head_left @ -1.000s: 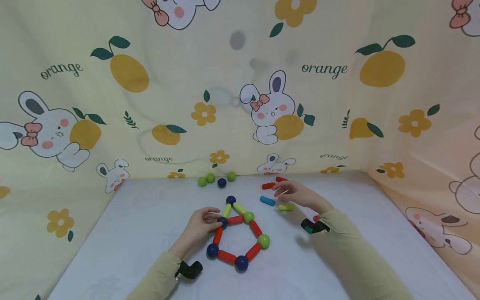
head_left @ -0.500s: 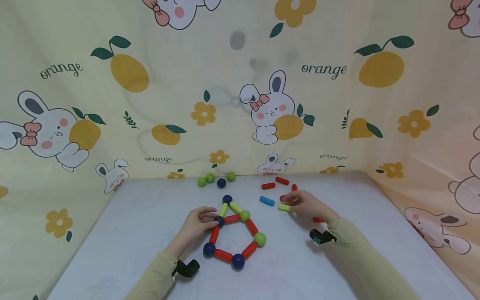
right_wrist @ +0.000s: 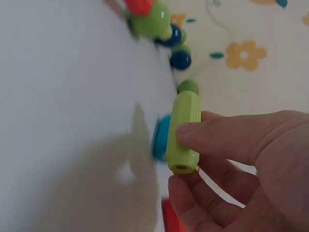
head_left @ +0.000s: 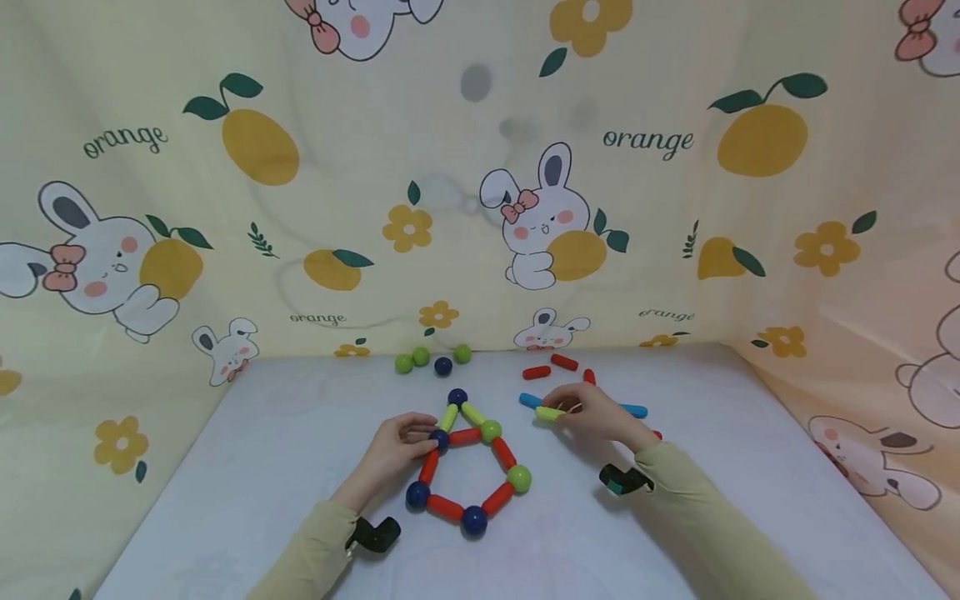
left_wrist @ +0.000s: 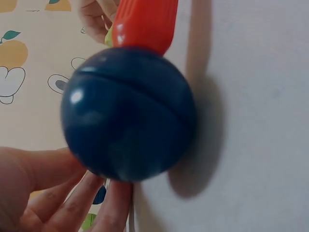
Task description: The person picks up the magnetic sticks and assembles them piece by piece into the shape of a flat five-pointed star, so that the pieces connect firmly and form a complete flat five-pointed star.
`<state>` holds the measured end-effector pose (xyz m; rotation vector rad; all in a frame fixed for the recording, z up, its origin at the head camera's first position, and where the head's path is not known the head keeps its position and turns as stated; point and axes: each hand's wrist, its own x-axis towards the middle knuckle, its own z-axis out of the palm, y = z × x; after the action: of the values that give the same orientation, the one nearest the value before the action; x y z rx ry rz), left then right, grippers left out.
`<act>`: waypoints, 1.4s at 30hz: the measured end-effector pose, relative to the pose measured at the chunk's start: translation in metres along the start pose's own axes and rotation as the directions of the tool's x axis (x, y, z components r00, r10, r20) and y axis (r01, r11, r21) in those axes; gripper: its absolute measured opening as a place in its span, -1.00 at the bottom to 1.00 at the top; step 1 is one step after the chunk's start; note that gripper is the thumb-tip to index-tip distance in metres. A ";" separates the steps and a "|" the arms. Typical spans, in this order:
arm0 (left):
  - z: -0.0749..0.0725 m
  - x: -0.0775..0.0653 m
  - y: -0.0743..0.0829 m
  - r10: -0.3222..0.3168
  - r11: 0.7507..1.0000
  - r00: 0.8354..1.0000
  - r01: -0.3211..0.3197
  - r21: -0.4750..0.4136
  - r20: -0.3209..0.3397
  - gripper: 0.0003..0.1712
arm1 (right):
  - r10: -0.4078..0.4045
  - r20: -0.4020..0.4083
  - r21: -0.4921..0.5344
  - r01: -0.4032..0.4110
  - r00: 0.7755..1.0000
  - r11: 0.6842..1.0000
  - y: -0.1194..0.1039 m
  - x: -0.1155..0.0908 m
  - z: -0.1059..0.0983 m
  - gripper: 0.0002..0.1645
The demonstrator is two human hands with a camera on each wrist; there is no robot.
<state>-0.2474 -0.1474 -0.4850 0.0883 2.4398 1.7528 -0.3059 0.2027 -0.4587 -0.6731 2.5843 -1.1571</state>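
Note:
A ring of red magnetic sticks (head_left: 445,507) and blue and green balls lies on the table, with a peak of two yellow-green sticks and a blue ball (head_left: 457,397) on its far side. My left hand (head_left: 396,446) holds the blue ball (head_left: 438,441) at the ring's upper left corner. Another corner ball (left_wrist: 128,116) blocks much of the left wrist view. Between thumb and fingers, my right hand (head_left: 596,412) pinches a loose yellow-green magnetic stick (right_wrist: 184,130), raised off the table. A blue stick (head_left: 529,400) lies just beyond it.
Several loose balls, green (head_left: 404,362) and blue (head_left: 443,366), sit at the table's back edge. Loose red sticks (head_left: 536,372) lie behind my right hand. A second blue stick (head_left: 636,411) shows to its right. A printed cloth (head_left: 360,192) hangs behind the table.
My right hand has taken the yellow-green stick between thumb and fingers and carried it a little to the left. My left hand stays at the ring's corner ball.

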 end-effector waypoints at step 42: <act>0.002 0.001 0.000 0.013 1.000 1.000 -0.013 0.024 0.001 -0.64 | -0.095 0.046 -0.022 0.096 0.994 0.995 -0.005 -0.051 -0.035 -0.57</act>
<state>-0.2486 -0.1456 -0.4856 0.1070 2.4653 1.7285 -0.2736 0.2472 -0.4309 -0.8266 2.5577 -1.1264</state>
